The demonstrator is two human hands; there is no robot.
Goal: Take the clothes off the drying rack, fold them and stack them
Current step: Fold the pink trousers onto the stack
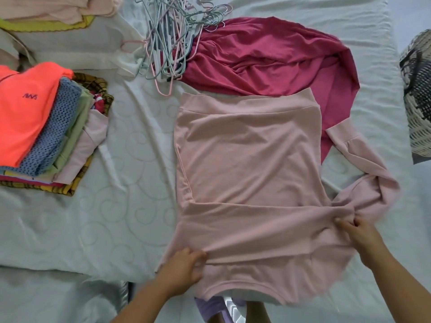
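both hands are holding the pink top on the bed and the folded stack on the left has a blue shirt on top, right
Not quite. The head view shows an orange garment topping the folded stack, blue mesh under it. The left hand and right hand do hold the pink top on the bed.

A broad band of bare white bedsheet (130, 173) is lying open through the centre left of the frame, running between the stack of folded clothes (46, 127) at the left edge and the pink sweatshirt (247, 159) that is covering the centre. A tangle of clothes hangers (168, 43) is closing that band at the top centre, overlapping the magenta garment (268, 59), which is filling the upper right behind the sweatshirt. More sheet is showing along the right, narrowed by the sweatshirt's trailing sleeve (363, 164) and a woven basket (418, 101) at the right edge. The left hand (182, 273) and right hand (359, 238) are gripping the sweatshirt's near part, occupying the lower centre.
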